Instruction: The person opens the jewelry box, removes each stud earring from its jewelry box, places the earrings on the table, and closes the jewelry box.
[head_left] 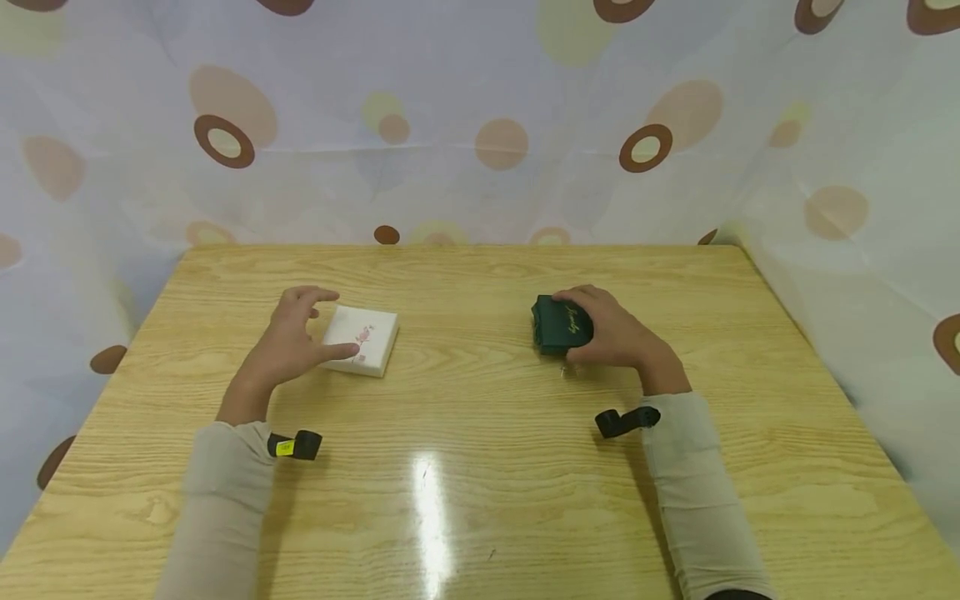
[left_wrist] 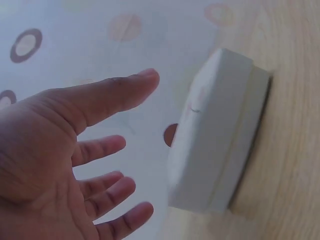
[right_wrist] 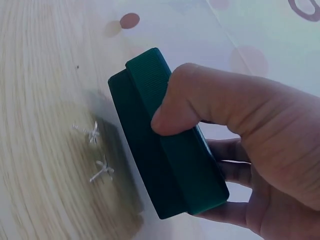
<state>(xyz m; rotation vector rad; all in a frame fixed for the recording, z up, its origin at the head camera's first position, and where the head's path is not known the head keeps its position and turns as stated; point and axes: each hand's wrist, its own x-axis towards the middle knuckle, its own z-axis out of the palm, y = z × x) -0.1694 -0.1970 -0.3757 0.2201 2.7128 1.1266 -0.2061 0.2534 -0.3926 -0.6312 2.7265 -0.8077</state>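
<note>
A dark green jewelry box (head_left: 558, 325) with gold script on its lid is in my right hand (head_left: 615, 333). In the right wrist view the thumb presses the side of the green box (right_wrist: 160, 145) where lid and base meet, with the other fingers behind it. Two small silvery stud-like pieces (right_wrist: 102, 169) lie on the table beside the box's shadow. My left hand (head_left: 288, 337) hovers with thumb and fingers spread at a white box (head_left: 367, 337) printed with pink blossoms. In the left wrist view a gap shows between the thumb and the closed white box (left_wrist: 215, 135).
Both boxes are over a light wood-grain table (head_left: 480, 417). A pale curtain (head_left: 450, 192) with brown and beige dots hangs behind the table and at its sides. Black wrist cameras (head_left: 306, 445) stick out inward from both cuffs.
</note>
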